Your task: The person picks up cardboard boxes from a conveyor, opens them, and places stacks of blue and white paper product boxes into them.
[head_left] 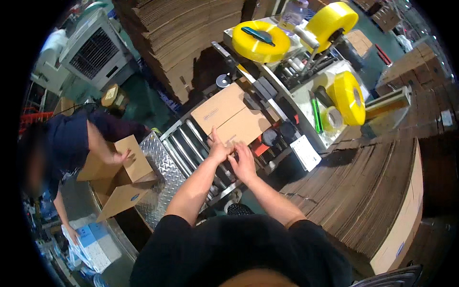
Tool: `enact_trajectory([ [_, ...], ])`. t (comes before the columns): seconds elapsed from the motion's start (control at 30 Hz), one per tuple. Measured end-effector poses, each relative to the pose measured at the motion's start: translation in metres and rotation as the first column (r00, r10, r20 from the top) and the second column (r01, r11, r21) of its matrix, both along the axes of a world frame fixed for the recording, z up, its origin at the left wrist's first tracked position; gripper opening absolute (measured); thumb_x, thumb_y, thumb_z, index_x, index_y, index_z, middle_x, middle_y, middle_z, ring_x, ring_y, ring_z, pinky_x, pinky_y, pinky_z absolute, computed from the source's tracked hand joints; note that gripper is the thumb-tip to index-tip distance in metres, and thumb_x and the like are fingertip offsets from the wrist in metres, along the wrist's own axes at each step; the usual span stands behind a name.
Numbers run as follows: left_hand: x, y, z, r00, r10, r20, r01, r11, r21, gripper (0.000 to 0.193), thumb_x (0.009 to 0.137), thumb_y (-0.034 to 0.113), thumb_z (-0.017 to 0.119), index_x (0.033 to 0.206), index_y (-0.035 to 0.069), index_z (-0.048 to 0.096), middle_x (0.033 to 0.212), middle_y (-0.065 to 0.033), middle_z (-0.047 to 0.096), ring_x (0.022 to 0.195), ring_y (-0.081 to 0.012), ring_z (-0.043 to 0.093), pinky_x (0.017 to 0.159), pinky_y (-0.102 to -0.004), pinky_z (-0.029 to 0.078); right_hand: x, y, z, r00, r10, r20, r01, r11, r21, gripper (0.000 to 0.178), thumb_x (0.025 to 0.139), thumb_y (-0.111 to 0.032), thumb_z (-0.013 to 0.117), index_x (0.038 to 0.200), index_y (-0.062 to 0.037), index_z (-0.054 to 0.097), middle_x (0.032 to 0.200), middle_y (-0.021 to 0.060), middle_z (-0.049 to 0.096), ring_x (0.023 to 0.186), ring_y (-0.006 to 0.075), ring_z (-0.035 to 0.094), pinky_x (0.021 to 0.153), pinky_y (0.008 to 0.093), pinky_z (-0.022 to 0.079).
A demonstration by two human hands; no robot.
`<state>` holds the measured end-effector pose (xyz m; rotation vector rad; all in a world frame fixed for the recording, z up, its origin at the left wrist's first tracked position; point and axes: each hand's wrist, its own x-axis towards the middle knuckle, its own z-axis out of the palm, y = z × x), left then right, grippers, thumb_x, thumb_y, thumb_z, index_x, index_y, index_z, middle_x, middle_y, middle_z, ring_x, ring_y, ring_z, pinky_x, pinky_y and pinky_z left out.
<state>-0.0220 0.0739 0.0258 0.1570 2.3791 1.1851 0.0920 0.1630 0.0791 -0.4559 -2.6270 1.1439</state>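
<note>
A closed brown carton lies tilted in view on the roller conveyor, its two top flaps meeting along a middle seam. My left hand rests against its near edge, the index finger stretched up onto the cardboard. Close beside it, my right hand touches the same near side, fingers apart and slightly bent. Neither hand wraps around anything. Black rollers and an orange-red part of the taping machine sit at the carton's right end.
Yellow tape rolls and a green cutter lie on the machine's side table. Flat cardboard stacks stand right and behind. At left, another person's hand is at an open carton, beside a diamond-plate metal sheet.
</note>
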Motion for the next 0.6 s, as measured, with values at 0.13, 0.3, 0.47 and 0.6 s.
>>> enact_trajectory([
  [0.13,-0.011,0.0,0.003,0.939,-0.145,-0.312,0.209,0.96,0.184,0.112,0.067,0.02,0.083,0.149,0.007,0.008,0.14,-0.026,0.037,0.13,-0.0374,0.036,0.108,-0.0411,0.032,0.083,0.01,0.044,0.991,-0.047,-0.126,0.052,0.998,0.03,0.037,0.081,-0.002,0.059,0.118,-0.0007,0.053,0.128,0.0177,0.052,0.125,0.0358,0.045,0.106,0.0427,0.035],
  [0.3,0.055,-0.104,-0.019,0.91,-0.36,-0.208,0.393,0.906,0.155,0.067,0.08,0.028,0.073,0.135,0.005,0.045,0.123,-0.0223,0.056,0.117,-0.035,0.053,0.1,-0.0386,0.041,0.239,0.069,0.194,0.792,-0.108,-0.601,0.564,0.507,0.652,0.025,0.089,-0.024,0.062,0.106,-0.0055,0.063,0.119,0.0138,0.056,0.117,0.0329,0.051,0.102,0.0477,0.039],
  [0.47,0.164,-0.292,-0.096,0.935,-0.346,0.074,0.353,0.921,-0.162,0.053,0.078,0.036,0.072,0.113,-0.002,0.063,0.096,-0.0184,0.069,0.087,-0.0306,0.067,0.077,-0.0383,0.052,0.373,0.065,0.32,0.148,-0.953,-0.264,0.412,-0.184,0.892,0.067,0.075,-0.051,0.072,0.126,-0.0117,0.057,0.151,0.0128,0.026,0.139,0.0346,0.021,0.109,0.0524,0.018],
  [0.6,0.198,-0.388,-0.141,0.954,-0.271,0.131,0.288,0.948,-0.135,0.052,0.077,0.034,0.073,0.117,0.002,0.062,0.094,-0.0187,0.069,0.085,-0.0315,0.067,0.077,-0.0391,0.052,0.429,0.082,0.301,0.399,-0.883,-0.248,0.419,-0.065,0.906,0.036,0.071,-0.023,0.075,0.106,-0.0156,0.068,0.139,-0.0007,0.044,0.135,0.0209,0.033,0.108,0.0445,0.024],
])
